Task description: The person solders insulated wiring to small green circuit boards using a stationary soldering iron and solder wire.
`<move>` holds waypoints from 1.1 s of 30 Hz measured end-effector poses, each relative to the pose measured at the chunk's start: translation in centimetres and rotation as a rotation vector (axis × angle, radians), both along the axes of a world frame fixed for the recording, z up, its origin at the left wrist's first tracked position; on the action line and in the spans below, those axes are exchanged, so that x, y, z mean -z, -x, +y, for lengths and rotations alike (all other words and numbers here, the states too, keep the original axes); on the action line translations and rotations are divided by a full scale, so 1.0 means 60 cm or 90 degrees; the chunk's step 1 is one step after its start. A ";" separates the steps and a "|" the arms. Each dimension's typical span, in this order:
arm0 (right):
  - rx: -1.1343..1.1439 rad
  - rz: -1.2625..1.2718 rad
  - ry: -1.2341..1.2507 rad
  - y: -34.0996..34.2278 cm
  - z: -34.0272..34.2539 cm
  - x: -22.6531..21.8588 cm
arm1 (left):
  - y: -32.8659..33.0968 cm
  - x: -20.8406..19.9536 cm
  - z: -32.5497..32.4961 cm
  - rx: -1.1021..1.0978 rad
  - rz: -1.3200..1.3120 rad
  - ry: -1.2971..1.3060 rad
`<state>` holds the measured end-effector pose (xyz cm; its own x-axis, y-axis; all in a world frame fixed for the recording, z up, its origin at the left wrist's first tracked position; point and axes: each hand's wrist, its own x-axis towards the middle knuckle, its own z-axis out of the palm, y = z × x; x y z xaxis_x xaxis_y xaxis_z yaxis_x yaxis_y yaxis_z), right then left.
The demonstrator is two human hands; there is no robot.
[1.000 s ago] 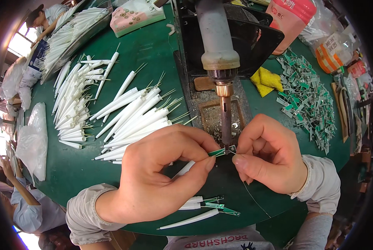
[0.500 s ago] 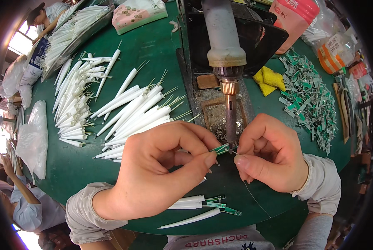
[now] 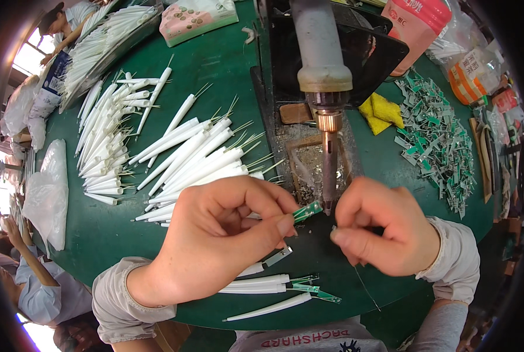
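Head view: the left hand (image 3: 206, 246) pinches a narrow green circuit board (image 3: 308, 212) just beside the grey-handled soldering iron (image 3: 325, 77); the right hand (image 3: 388, 232) grips thin grey wire (image 3: 366, 287); and (upper left) a dark-rimmed shallow tray (image 3: 124, 49) brims with white tapered sticks (image 3: 101, 47).

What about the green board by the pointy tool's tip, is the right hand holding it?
No, the left hand pinches the green board, while the right hand holds a thin wire.

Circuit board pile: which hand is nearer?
Right. The right hand is at the lower left of the circuit board pile; the left hand is farther left, holding a green board.
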<state>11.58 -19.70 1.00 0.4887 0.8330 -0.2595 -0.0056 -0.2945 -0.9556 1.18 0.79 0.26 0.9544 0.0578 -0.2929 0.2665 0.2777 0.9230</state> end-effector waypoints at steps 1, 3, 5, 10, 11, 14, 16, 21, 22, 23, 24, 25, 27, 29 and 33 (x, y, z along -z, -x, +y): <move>-0.089 -0.127 -0.003 -0.001 -0.001 -0.001 | 0.004 0.001 -0.001 0.005 -0.012 -0.014; -0.172 -0.259 0.000 -0.002 -0.008 -0.006 | 0.013 0.006 -0.003 0.017 -0.030 -0.023; -0.253 -0.497 0.110 0.002 -0.023 -0.017 | 0.023 0.014 -0.001 0.130 -0.128 -0.249; 0.010 -0.892 0.372 -0.029 -0.040 -0.006 | 0.041 0.030 -0.024 0.216 -0.359 -0.464; 0.030 -0.933 0.409 -0.041 -0.045 -0.001 | 0.045 0.034 -0.028 0.215 -0.356 -0.469; 0.038 -0.995 0.478 -0.065 -0.062 0.021 | 0.049 0.038 -0.036 0.307 -0.456 -0.558; 0.020 -1.011 0.496 -0.070 -0.060 0.027 | 0.052 0.037 -0.040 0.319 -0.450 -0.578; 0.031 -0.984 0.450 -0.072 -0.053 0.023 | 0.045 0.014 -0.022 0.269 -0.410 -0.607; 0.031 -0.984 0.450 -0.071 -0.052 0.024 | 0.042 0.007 -0.012 0.237 -0.391 -0.753; 0.035 -0.966 0.438 -0.071 -0.051 0.026 | 0.040 0.001 -0.006 0.201 -0.367 -0.898; 0.040 -0.950 0.426 -0.070 -0.049 0.027 | 0.039 -0.003 -0.007 0.169 -0.324 -1.007; 0.041 -0.949 0.428 -0.067 -0.048 0.026 | 0.038 -0.001 -0.006 0.170 -0.325 -1.006; 0.054 -0.912 0.366 -0.058 -0.045 0.020 | 0.040 0.004 -0.005 0.160 -0.277 -1.142; 0.050 -0.870 0.293 -0.048 -0.041 0.010 | 0.042 0.000 -0.007 0.196 -0.264 -1.145; -0.002 -0.728 0.093 -0.026 -0.027 -0.010 | 0.047 -0.002 -0.005 0.242 -0.238 -1.135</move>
<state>13.13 -21.34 1.62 0.4987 0.8329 0.2400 0.8430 -0.4017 -0.3577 -1.66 0.48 0.40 0.9807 -0.1837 0.0674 -0.1866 -0.9816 0.0394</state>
